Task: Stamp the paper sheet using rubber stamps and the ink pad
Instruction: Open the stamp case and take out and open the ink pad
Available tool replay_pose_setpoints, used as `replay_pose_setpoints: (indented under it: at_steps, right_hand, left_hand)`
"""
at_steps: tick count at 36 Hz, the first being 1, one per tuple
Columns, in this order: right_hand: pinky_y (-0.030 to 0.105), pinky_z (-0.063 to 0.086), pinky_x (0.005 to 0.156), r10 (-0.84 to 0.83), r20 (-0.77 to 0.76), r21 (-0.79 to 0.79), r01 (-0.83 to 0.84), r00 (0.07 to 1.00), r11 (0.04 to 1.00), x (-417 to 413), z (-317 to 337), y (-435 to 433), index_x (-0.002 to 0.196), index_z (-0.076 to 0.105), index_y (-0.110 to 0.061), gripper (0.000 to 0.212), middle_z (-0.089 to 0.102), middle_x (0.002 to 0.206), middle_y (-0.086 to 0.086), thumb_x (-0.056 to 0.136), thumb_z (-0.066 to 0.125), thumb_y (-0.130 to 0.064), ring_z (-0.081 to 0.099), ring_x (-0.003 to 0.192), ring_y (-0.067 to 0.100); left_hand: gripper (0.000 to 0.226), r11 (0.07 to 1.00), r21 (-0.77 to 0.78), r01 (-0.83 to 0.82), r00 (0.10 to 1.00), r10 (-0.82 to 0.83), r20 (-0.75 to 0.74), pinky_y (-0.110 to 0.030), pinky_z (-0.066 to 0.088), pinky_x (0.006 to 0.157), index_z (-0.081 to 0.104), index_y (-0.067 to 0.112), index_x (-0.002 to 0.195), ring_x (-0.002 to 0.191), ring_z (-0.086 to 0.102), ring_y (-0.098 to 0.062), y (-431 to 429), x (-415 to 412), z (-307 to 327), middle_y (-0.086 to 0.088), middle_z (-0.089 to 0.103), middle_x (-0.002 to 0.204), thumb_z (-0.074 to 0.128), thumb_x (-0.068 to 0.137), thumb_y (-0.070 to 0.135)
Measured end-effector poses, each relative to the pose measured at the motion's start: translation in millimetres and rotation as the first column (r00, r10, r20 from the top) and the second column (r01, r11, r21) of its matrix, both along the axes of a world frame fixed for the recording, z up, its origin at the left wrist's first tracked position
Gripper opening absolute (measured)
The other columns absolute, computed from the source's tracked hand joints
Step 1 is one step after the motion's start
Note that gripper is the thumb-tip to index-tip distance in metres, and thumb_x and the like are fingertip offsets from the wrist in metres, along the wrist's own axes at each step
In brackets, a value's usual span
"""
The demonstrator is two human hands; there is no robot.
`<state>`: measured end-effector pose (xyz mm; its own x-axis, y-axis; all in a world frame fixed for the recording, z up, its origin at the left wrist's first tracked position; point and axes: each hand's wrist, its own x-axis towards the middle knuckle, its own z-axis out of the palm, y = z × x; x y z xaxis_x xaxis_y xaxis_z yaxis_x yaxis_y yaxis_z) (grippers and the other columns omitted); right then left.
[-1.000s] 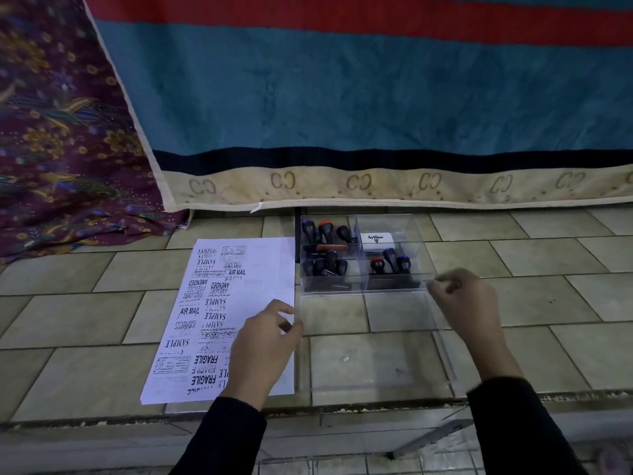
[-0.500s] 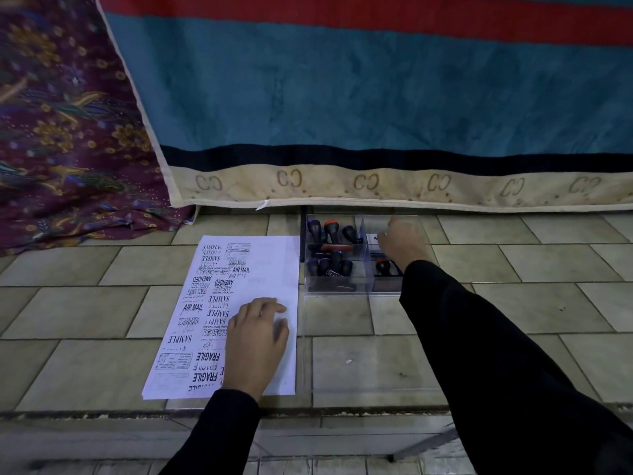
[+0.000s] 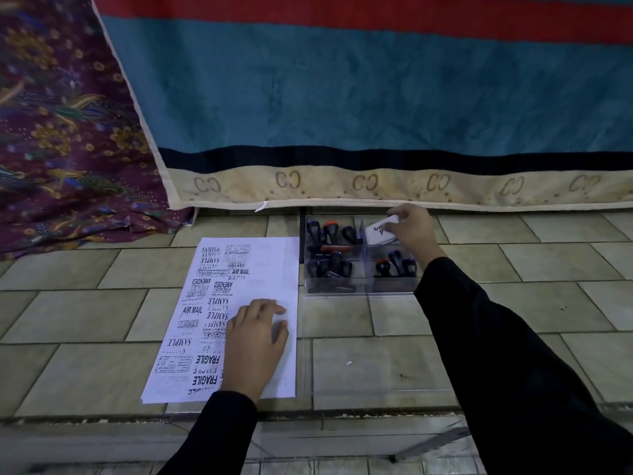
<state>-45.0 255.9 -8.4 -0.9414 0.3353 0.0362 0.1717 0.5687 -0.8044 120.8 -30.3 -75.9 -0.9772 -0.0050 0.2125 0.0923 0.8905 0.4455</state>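
A white paper sheet [image 3: 270, 269], covered on its left half with black stamp marks, lies on the tiled floor. My left hand [image 3: 255, 341] rests flat on its lower right part. To the right stands a clear divided box [image 3: 359, 286] with several black-handled rubber stamps [image 3: 330, 265]. My right hand [image 3: 412, 231] reaches into the far right compartment and grips the white ink pad case [image 3: 378, 231], tilted up out of the box.
The box's clear lid [image 3: 376, 365] lies flat on the floor just in front of it. A blue, red and beige cloth [image 3: 342, 114] hangs behind, a purple patterned cloth [image 3: 61, 132] at the left. A step edge [image 3: 308, 414] runs along the near side.
My right hand went from the lid's edge into the box's far right compartment and lifted the white ink pad case. My left hand left the lid and settled flat on the paper.
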Motion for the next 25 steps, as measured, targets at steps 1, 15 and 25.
replay_pose_setpoints:
  at_steps: [1, 15, 25]
  right_hand:
    - [0.025, 0.041, 0.072, -0.034, -0.056, -0.062, 0.03, 0.998, 0.998, 3, 2, 1, 0.107, 0.066, -0.004, 0.031, 0.056, 0.088, 0.001, 0.077, 0.075, -0.009, 0.054, 0.087, 0.016]
    - [0.023, 0.057, 0.065, 0.282, 0.023, -0.537, -0.227, 0.959, 0.813, 146, 2, -64, 0.088, 0.066, -0.017, 0.024, 0.072, 0.091, 0.004, 0.074, 0.073, 0.001, 0.069, 0.078, 0.015]
    - [0.028, 0.054, 0.068, 0.243, 0.069, -0.274, -0.216, 0.968, 0.937, 152, -37, -87, 0.077, 0.058, -0.027, 0.029, 0.064, 0.076, -0.003, 0.072, 0.079, -0.007, 0.063, 0.072, 0.019]
  left_hand:
    - [0.017, 1.0, 0.003, 0.002, 1.0, -0.002, 0.003, -0.031, 0.032, 0.082, 0.065, 0.025, 0.104, 0.102, 0.053, -0.017, 0, 0, 0, 0.008, 0.059, 0.113, 0.064, 0.087, 0.023]
    - [0.015, 0.994, 0.102, 0.035, 0.995, -0.025, -0.092, -0.031, 0.033, 0.085, 0.063, 0.025, 0.105, 0.098, 0.056, -0.017, -1, -2, 16, 0.01, 0.061, 0.107, 0.062, 0.09, 0.026]
    - [0.091, 0.957, 0.073, 0.281, 0.958, -0.285, 0.046, -0.029, 0.021, 0.111, 0.043, 0.031, 0.138, 0.139, 0.028, -0.008, 13, -4, 4, 0.015, 0.042, 0.141, 0.05, 0.064, 0.084]
